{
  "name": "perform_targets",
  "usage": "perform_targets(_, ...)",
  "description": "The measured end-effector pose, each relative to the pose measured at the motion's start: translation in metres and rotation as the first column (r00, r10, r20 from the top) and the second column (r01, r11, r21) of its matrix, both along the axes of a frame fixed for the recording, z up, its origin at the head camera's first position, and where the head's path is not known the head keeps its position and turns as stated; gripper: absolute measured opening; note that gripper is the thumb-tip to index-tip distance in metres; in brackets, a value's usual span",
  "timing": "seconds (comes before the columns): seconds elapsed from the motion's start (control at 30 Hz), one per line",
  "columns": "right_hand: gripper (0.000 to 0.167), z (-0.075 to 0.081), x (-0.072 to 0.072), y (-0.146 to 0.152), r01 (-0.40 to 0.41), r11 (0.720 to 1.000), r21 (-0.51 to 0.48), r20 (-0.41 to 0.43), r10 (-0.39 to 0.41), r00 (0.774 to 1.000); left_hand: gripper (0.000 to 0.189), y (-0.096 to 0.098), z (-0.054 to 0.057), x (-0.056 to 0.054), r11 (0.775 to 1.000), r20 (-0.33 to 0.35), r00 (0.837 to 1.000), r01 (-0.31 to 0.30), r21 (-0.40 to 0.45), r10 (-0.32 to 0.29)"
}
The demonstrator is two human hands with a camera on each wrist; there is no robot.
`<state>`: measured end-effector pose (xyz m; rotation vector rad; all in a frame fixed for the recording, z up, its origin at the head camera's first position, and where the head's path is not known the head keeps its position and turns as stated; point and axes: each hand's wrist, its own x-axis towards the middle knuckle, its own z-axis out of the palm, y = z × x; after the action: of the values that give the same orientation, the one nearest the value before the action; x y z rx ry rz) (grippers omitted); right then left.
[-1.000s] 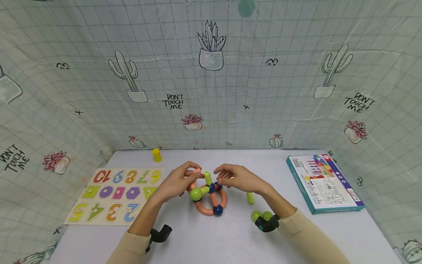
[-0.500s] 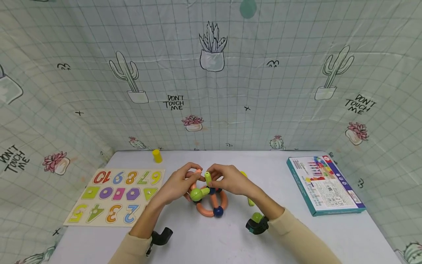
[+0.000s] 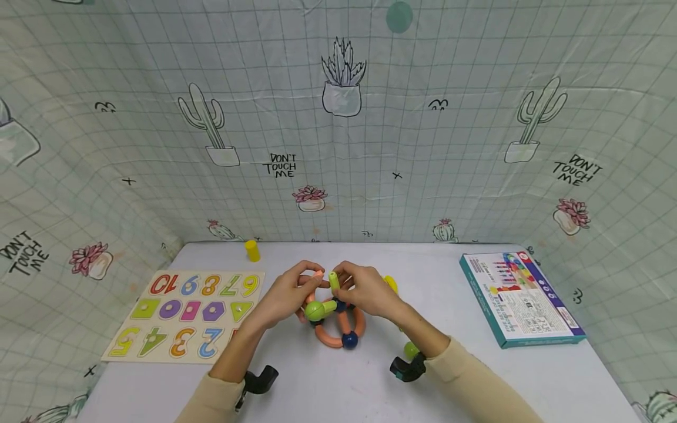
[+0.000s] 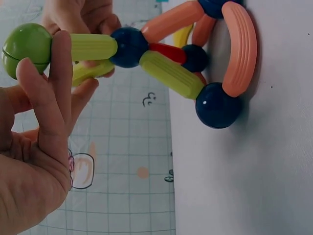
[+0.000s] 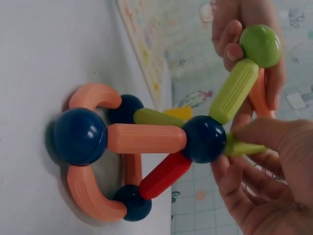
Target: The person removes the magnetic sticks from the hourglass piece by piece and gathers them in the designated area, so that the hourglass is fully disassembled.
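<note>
A magnetic ball-and-stick structure stands on the table, with navy balls [image 5: 80, 136] and curved orange sticks [image 4: 240, 49] forming its base ring. Straight orange, red and yellow-green sticks rise from the base to a top navy ball [image 5: 204, 139]. From that ball a yellow-green stick leads to a green ball [image 3: 314, 311]. My left hand [image 3: 285, 295] holds an orange stick [image 5: 260, 95] beside the green ball, its fingers touching the ball. My right hand [image 3: 367, 289] pinches another yellow-green stick [image 3: 334, 281] at the top navy ball; its fingers partly hide the joint.
A number-and-shape puzzle board [image 3: 182, 314] lies at the left, with a yellow cylinder [image 3: 252, 251] behind it. At the right lies a toy box [image 3: 523, 296]. A loose green ball [image 3: 411, 351] and a yellow piece [image 3: 391, 283] sit near the right arm.
My right hand has moved left and now pinches the upright yellow-green stick. The left hand stays nearly still with the orange stick.
</note>
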<state>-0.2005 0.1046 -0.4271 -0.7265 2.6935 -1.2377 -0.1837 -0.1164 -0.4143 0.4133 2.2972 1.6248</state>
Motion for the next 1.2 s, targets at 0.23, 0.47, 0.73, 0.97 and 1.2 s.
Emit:
perform_targets(0.23,0.037,0.005,0.0,0.011,0.171,0.985,-0.011,-0.025,-0.171,0.985,0.028,0.002,0.001,0.0,1.0,0.008,1.0,-0.008,-0.013,0.008)
perform_targets(0.47,0.041,0.012,-0.008,0.06,0.219,0.975,-0.027,0.049,-0.217,0.975,0.026,0.003,0.004,-0.001,0.999,0.008,1.0,-0.021,-0.04,0.022)
perform_targets(0.73,0.036,-0.019,-0.008,0.117,0.287,0.956,0.06,0.171,-0.293,0.941,0.026,0.003,0.0,0.0,0.999,-0.013,1.0,-0.01,-0.039,0.01)
perform_targets(0.97,0.033,-0.051,0.0,0.145,0.207,0.962,0.18,0.306,-0.255,0.917,0.026,-0.001,0.002,0.003,0.999,-0.006,1.0,-0.016,-0.043,0.016)
perform_targets(1.2,0.03,-0.061,0.009,0.149,0.186,0.973,0.136,0.373,-0.224,0.9,0.026,-0.003,0.002,0.002,0.998,-0.014,1.0,-0.016,-0.053,0.015)
